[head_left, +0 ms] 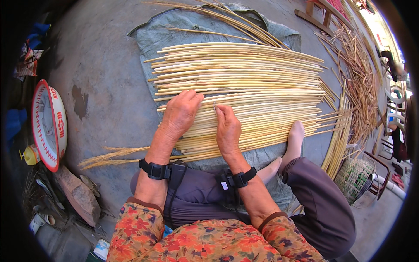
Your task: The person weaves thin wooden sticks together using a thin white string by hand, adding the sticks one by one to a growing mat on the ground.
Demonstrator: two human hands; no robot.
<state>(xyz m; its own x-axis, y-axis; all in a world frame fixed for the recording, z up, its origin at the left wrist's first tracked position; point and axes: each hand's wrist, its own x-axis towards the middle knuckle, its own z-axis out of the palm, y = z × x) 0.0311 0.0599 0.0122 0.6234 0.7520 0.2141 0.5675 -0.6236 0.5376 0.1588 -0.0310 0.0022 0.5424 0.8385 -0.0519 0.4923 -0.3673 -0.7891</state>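
A mat-like row of long, peeled yellow stalks lies side by side in front of me. My left hand is closed over the row toward its left end, fingers curled down; whatever they grip is hidden beneath the knuckles. Just right of it, my right hand pinches a thin, pale strand between thumb and forefinger, above the stalks. Whether it is thread or wire is too small to tell. Beneath the row spreads a grey-green sheet. My foot rests against the stalks at the right.
Loose stalks cross the sheet's far edge. Brushy stalk ends stick out at left. A red-rimmed white basin leans beside a stone. On the right are a dry stalk heap, a woven basket and a wooden frame.
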